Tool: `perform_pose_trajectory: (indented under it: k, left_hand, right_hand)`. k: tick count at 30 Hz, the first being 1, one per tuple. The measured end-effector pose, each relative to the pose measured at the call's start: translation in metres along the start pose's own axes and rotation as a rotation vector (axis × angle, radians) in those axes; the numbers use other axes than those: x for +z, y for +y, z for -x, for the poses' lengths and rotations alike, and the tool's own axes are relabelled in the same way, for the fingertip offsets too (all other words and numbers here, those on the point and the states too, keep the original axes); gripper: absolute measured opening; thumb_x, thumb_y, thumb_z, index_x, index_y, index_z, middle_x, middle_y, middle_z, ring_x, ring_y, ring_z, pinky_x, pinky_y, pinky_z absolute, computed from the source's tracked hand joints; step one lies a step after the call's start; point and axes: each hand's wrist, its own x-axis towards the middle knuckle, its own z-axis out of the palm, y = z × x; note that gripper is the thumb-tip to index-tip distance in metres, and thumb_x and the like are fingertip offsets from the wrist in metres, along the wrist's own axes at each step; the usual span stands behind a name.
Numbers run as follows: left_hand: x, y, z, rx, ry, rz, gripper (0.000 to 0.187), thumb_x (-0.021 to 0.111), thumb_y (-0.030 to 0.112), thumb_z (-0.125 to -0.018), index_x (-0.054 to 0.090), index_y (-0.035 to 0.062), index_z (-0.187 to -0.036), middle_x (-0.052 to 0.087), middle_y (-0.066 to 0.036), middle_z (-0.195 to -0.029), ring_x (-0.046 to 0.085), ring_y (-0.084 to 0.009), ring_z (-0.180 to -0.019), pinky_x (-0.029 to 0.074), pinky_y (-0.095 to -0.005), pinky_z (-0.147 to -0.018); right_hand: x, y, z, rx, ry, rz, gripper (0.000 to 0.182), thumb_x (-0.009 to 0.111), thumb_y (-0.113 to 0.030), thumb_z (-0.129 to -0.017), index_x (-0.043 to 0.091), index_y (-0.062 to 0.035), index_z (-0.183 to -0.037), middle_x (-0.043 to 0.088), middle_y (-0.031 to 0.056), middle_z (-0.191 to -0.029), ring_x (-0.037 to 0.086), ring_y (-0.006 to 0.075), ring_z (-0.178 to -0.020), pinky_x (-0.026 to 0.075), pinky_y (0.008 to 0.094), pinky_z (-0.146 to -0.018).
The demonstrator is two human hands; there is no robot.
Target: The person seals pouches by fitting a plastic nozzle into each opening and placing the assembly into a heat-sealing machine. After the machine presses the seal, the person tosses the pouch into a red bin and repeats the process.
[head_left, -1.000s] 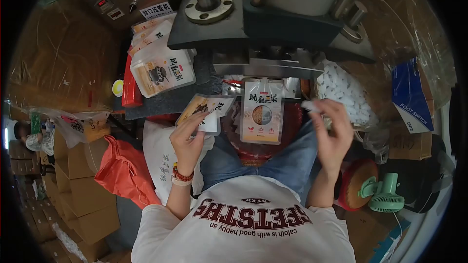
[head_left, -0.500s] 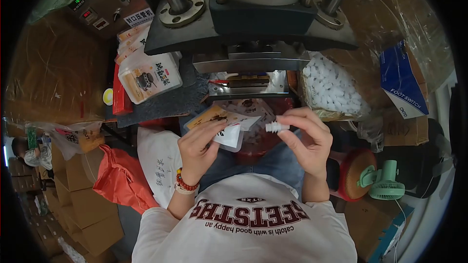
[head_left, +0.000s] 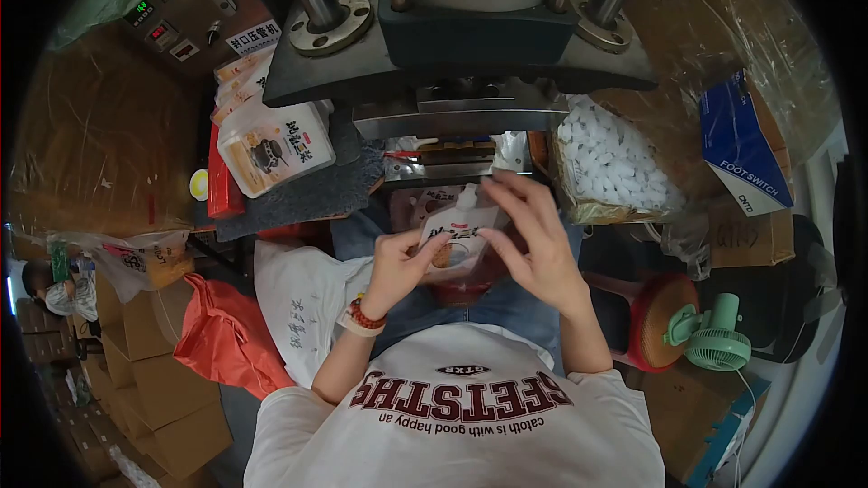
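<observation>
White plastic printed pouch [head_left: 464,237], long axis running forward and narrow white spout [head_left: 467,196] toward the dark metal press [head_left: 470,41], sits between the left hand [head_left: 398,269], pinching its left side, and the loosely spread right hand [head_left: 532,244], nearer the spout, whether touching unclear.

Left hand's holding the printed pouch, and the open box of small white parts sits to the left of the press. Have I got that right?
One slip: the box of small white parts sits to the right of the press, as the head view shows. The left hand is indeed holding the printed pouch.
</observation>
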Motion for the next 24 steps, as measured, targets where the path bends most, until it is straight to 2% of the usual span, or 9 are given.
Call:
perform_pose_trajectory:
  k: [2, 8, 14, 16, 17, 19, 20, 22, 24]
  left_hand:
    - [0.013, -0.001, -0.009, -0.228, -0.016, 0.355, 0.026, 0.066, 0.021, -0.09, 0.068, -0.005, -0.092, 0.069, -0.006, -0.078, 0.061, -0.0067, -0.063, 0.049, -0.0229, -0.055]
    - [0.01, 0.013, -0.058, -0.38, 0.031, 0.828, 0.024, 0.065, 0.018, -0.09, 0.067, -0.0055, -0.089, 0.069, -0.009, -0.082, 0.063, -0.0085, -0.068, 0.05, -0.0226, -0.06]
    - [0.017, 0.014, -0.067, -0.403, -0.002, 0.944, 0.027, 0.065, 0.018, -0.09, 0.066, -0.0069, -0.099, 0.069, -0.009, -0.091, 0.065, -0.0107, -0.076, 0.051, -0.0239, -0.068]
    - [0.017, -0.005, -0.067, -0.399, 0.025, 0.703, 0.031, 0.067, 0.023, -0.089, 0.067, -0.0056, -0.102, 0.069, -0.007, -0.09, 0.063, -0.0088, -0.073, 0.05, -0.0239, -0.066]
    - [0.009, -0.007, -0.066, -0.281, -0.003, 0.508, 0.033, 0.069, 0.027, -0.087, 0.068, -0.0031, -0.102, 0.069, -0.005, -0.086, 0.061, -0.0086, -0.071, 0.048, -0.0235, -0.066]
    - [-0.033, -0.011, -0.067, -0.271, 0.185, 0.133, 0.031, 0.067, 0.028, -0.088, 0.069, -0.0011, -0.099, 0.07, -0.006, -0.088, 0.064, -0.0131, -0.077, 0.049, -0.0243, -0.07]
    - [-0.059, 0.008, -0.071, -0.238, 0.441, -0.122, 0.033, 0.066, 0.028, -0.088, 0.066, 0.0019, -0.108, 0.068, -0.012, -0.105, 0.064, -0.0253, -0.098, 0.047, -0.032, -0.085]
    - [-0.127, -0.031, -0.09, 0.213, 0.778, -0.813, 0.048, 0.061, 0.036, -0.089, 0.055, 0.0053, -0.126, 0.052, -0.016, -0.133, 0.044, -0.036, -0.126, 0.033, -0.0495, -0.103]
    - [-0.161, -0.054, -0.104, 0.022, 0.706, -1.276, 0.065, 0.051, 0.047, -0.091, 0.037, 0.0093, -0.142, 0.031, -0.015, -0.149, 0.021, -0.0369, -0.14, 0.011, -0.0621, -0.108]
  right_hand:
    - [-0.015, 0.005, 0.002, 0.042, 0.126, 0.024, 0.033, 0.066, -0.001, -0.079, 0.061, 0.0002, -0.111, 0.059, 0.0156, -0.111, 0.058, 0.0307, -0.097, 0.047, 0.034, -0.084]
    - [-0.04, 0.01, 0.022, 0.235, 0.274, -0.239, 0.016, 0.06, -0.002, -0.089, 0.064, 0.0063, -0.103, 0.064, 0.0085, -0.087, 0.06, 0.0111, -0.074, 0.046, 0.0217, -0.07]
    - [-0.026, 0.012, 0.037, 0.27, 0.192, -0.248, 0.013, 0.061, 0.003, -0.085, 0.065, 0.0045, -0.098, 0.065, 0.0098, -0.077, 0.061, 0.0142, -0.066, 0.046, 0.023, -0.062]
    - [-0.03, 0.017, 0.039, 0.285, 0.186, -0.212, 0.013, 0.06, 0.004, -0.085, 0.065, 0.0047, -0.097, 0.065, 0.01, -0.078, 0.061, 0.0135, -0.067, 0.047, 0.0227, -0.063]
    - [-0.031, 0.022, 0.041, 0.301, 0.262, -0.239, 0.013, 0.06, 0.003, -0.086, 0.066, 0.0048, -0.097, 0.065, 0.0096, -0.079, 0.061, 0.0129, -0.068, 0.047, 0.0226, -0.063]
    - [-0.038, 0.026, 0.041, 0.328, 0.353, -0.301, 0.013, 0.06, 0.001, -0.087, 0.065, 0.0055, -0.098, 0.065, 0.0085, -0.082, 0.061, 0.0111, -0.069, 0.049, 0.0222, -0.064]
    - [-0.043, 0.027, 0.039, 0.322, 0.347, -0.306, 0.013, 0.06, 0.001, -0.087, 0.065, 0.0055, -0.098, 0.065, 0.0085, -0.082, 0.061, 0.0111, -0.069, 0.049, 0.0222, -0.064]
    - [-0.048, 0.027, 0.041, 0.28, 0.358, -0.458, 0.014, 0.06, -0.002, -0.088, 0.064, 0.0062, -0.099, 0.065, 0.0085, -0.082, 0.061, 0.0105, -0.069, 0.048, 0.0217, -0.064]
    - [-0.04, 0.021, 0.036, 0.264, 0.329, -0.491, 0.016, 0.061, -0.002, -0.087, 0.064, 0.0068, -0.1, 0.065, 0.0091, -0.08, 0.06, 0.0112, -0.068, 0.047, 0.0222, -0.063]
